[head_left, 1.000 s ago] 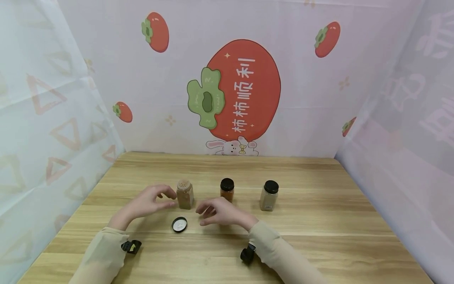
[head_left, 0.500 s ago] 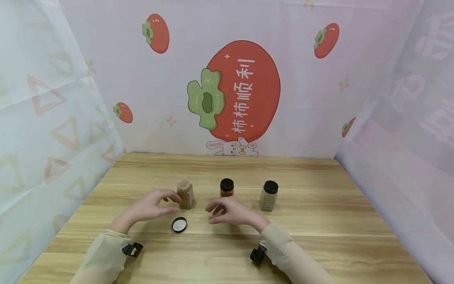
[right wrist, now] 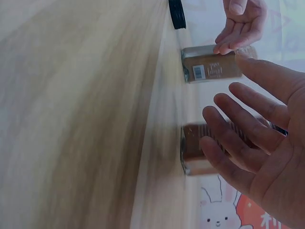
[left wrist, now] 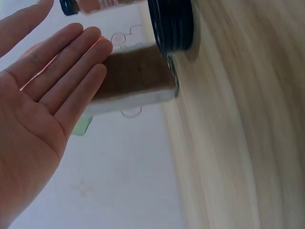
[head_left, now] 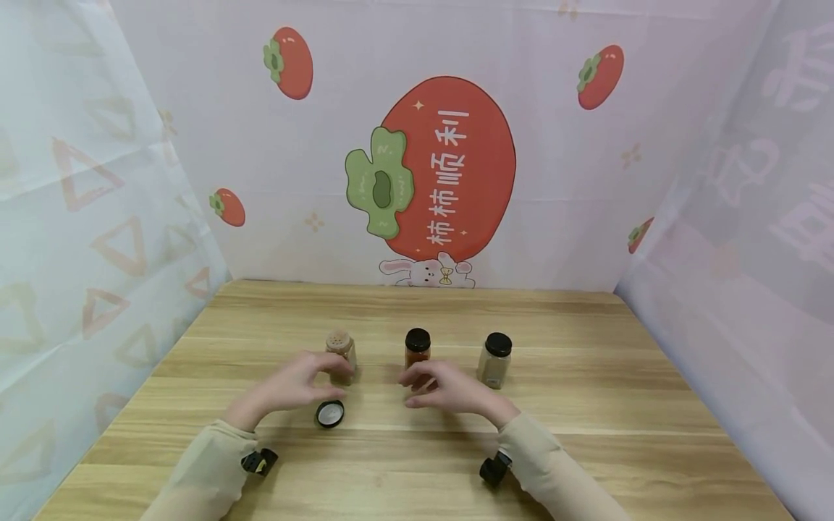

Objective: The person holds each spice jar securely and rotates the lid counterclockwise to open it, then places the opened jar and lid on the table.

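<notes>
An uncapped spice jar (head_left: 340,341) with a perforated shaker top stands upright at the left, brown powder inside it. My left hand (head_left: 302,383) hovers in front of that jar, its fingers overlapping the glass in the head view and lying nearly straight in the left wrist view. Below those fingers a black cap (head_left: 330,414) rests on the table, pale inside facing up. My right hand (head_left: 451,391), relaxed and holding nothing, is nearest a black-capped jar of reddish-brown spice (head_left: 418,340), whose lower part it hides in the head view.
A second black-capped jar (head_left: 496,362), filled with pale powder, stands to the right. The wooden table (head_left: 586,434) ends at a printed cloth backdrop (head_left: 554,239), with more cloth at both sides.
My right hand has moved right, away from the uncapped jar and in front of the middle one. My left hand has shifted right, across the uncapped jar. Jars and cap stay put.
</notes>
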Tool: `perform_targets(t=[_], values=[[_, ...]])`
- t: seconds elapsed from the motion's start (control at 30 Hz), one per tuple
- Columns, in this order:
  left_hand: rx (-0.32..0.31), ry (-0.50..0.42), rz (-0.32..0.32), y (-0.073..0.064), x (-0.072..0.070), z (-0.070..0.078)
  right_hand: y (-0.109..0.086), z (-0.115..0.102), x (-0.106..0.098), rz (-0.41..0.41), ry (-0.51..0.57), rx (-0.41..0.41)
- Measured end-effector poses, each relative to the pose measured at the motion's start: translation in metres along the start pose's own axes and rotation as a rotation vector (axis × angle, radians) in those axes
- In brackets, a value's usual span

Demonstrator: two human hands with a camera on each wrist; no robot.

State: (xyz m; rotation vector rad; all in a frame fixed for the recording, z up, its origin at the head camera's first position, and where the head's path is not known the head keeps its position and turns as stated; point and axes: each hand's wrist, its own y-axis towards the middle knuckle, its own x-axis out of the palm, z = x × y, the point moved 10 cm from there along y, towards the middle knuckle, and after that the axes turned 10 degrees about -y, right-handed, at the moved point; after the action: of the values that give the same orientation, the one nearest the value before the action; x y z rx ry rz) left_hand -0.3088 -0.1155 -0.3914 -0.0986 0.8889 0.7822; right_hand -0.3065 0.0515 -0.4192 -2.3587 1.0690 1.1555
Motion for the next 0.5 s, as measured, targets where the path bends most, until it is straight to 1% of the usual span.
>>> perform_targets(t=[0.13,0.3,0.5], values=[[0.025,0.034,-0.006,0.006,0.006,0.004,-0.007,0.004,-0.008,0.025,-0.021,0.012],[0.028,0.054,-0.009,0.014,0.013,0.009,-0.014,0.011,-0.016,0.054,-0.047,0.029],[0.054,0.088,0.004,0.024,0.018,0.019,-0.021,0.013,-0.027,0.1,-0.031,0.008]])
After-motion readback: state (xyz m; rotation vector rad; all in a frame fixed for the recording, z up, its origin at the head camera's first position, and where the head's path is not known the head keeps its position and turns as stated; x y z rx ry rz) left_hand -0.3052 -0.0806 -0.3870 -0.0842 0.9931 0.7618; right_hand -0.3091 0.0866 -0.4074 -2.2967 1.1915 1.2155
